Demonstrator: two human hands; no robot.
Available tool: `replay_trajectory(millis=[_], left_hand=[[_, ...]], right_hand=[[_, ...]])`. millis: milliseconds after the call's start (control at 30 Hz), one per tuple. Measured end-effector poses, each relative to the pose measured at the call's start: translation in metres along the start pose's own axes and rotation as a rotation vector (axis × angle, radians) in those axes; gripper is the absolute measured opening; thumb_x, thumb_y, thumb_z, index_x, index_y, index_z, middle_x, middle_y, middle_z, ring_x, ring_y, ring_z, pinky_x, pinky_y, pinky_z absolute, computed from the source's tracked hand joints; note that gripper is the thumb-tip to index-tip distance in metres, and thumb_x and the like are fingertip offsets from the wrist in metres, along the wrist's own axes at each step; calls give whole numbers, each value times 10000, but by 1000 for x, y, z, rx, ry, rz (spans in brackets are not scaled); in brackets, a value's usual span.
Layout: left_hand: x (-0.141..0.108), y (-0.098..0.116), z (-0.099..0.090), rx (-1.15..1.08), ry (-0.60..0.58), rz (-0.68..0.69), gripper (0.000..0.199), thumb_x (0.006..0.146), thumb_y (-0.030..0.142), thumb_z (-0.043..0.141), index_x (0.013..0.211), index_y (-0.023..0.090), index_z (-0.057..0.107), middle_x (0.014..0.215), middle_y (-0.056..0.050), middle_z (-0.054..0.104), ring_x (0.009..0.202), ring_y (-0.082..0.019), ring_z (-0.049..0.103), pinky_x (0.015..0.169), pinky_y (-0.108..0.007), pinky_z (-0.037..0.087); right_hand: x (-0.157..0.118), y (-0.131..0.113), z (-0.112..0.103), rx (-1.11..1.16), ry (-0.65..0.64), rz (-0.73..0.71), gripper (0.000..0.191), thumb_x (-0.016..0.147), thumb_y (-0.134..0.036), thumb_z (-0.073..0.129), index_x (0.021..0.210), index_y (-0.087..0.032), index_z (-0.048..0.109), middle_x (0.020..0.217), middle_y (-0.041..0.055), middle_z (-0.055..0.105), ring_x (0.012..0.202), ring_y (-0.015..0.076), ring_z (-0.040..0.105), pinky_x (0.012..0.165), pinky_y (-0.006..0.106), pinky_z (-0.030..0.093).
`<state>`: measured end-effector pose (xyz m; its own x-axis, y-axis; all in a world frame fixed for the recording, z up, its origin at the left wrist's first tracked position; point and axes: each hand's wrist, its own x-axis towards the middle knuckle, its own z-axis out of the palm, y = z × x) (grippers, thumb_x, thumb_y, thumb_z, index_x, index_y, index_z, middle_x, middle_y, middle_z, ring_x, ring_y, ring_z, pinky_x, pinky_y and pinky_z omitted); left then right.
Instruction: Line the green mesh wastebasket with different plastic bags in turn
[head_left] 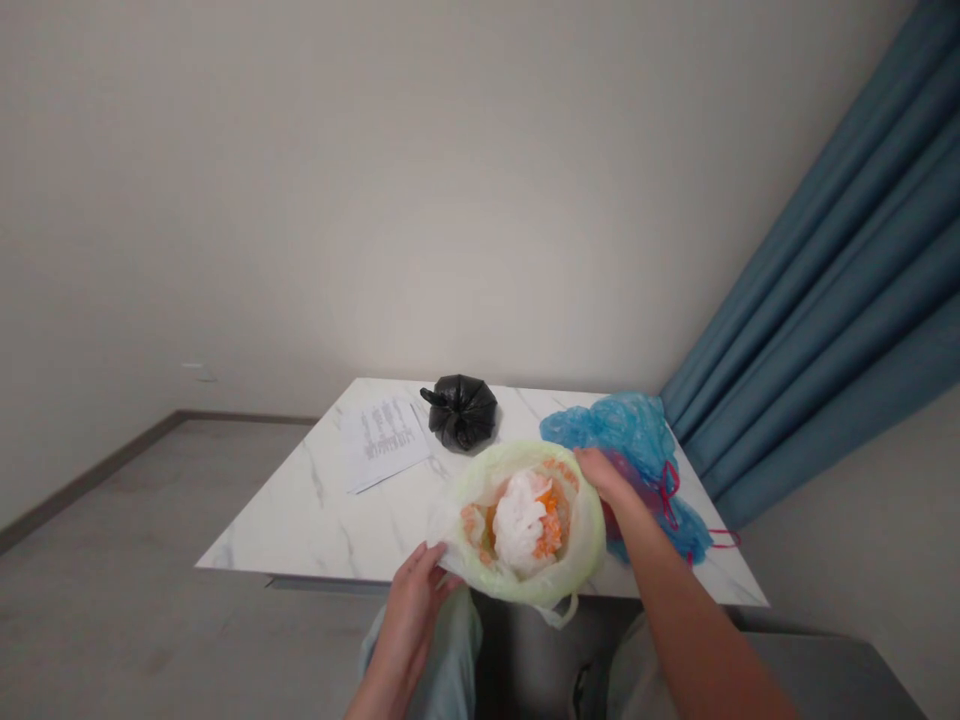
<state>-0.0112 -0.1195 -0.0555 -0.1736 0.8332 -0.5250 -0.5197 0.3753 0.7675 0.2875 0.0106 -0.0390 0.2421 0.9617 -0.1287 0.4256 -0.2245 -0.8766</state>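
A pale green plastic bag is spread wide at the table's front edge, its mouth facing up toward me. Inside lie crumpled white tissue and orange scraps that look like peel. My left hand grips the bag's near left side, fingers closed on the plastic. At the far right of the rim, my right hand pinches the edge. A small loop of the bag hangs down at the front.
A knotted black plastic bag sits at the back of the marble-patterned table. Left of it lie printed papers. Blue plastic bags with red drawstrings are piled on the right, near a blue curtain.
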Motion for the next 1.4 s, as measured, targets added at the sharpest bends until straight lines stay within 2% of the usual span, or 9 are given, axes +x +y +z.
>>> replay_trajectory(millis=[200,433,567,667,800,1000,1167,1300,1400], left_hand=[[-1,1,-1,47,-45,-52,109,767,220,679,842,181,611,768,-34,725,612,-163,676,553,-248,521],[-6,-5,1,102,-98,-125,269,769,380,694,871,132,678,887,-136,751,776,-255,720,663,-326,561],[-13,-3,-4,134,-219,-84,473,691,358,797,1089,158,636,977,-126,751,868,-249,722,768,-318,555],[-18,1,-6,154,-325,-29,677,649,307,841,1233,196,519,986,-114,751,875,-250,724,809,-333,545],[-25,6,-3,205,-408,-80,874,629,334,855,1351,250,368,981,-102,752,836,-269,729,757,-361,554],[-31,1,3,235,-307,-84,865,609,349,857,1325,291,375,1002,-72,739,807,-248,724,712,-351,556],[-11,7,-4,415,-101,-84,579,669,540,756,1103,211,556,863,-62,717,663,-196,681,630,-307,507],[16,28,0,497,-98,7,489,700,555,692,975,156,629,903,-99,713,791,-214,677,707,-313,487],[40,47,20,517,-220,88,416,749,456,649,1010,132,645,996,-132,707,875,-234,658,756,-326,481]], right_hand=[[3,3,1,14,69,4,263,807,-270,521,558,-187,539,651,21,620,686,165,530,680,293,438],[-8,6,2,189,-2,15,132,663,-297,622,670,-166,640,648,23,648,637,170,579,608,280,467],[-3,9,0,355,-42,85,201,605,-250,673,782,-156,666,731,47,678,663,184,610,616,292,485],[5,11,-2,227,62,16,280,624,-219,658,897,-158,661,795,42,672,681,179,604,641,296,480],[7,10,0,-116,198,-256,269,723,-198,586,982,-179,656,807,34,648,714,179,582,713,298,449],[-13,-9,16,-442,244,-328,308,859,-187,499,1147,-201,605,938,94,680,841,224,620,793,307,417],[-19,-15,9,-344,374,-374,345,886,-368,494,1150,-164,581,1141,151,636,1038,270,586,918,357,415],[-26,3,-16,74,436,-84,541,818,-413,521,1291,-157,473,1154,140,636,972,257,621,860,350,473],[-44,23,-31,431,247,163,487,787,-472,521,1203,-221,529,1110,99,669,957,250,657,784,338,516]])
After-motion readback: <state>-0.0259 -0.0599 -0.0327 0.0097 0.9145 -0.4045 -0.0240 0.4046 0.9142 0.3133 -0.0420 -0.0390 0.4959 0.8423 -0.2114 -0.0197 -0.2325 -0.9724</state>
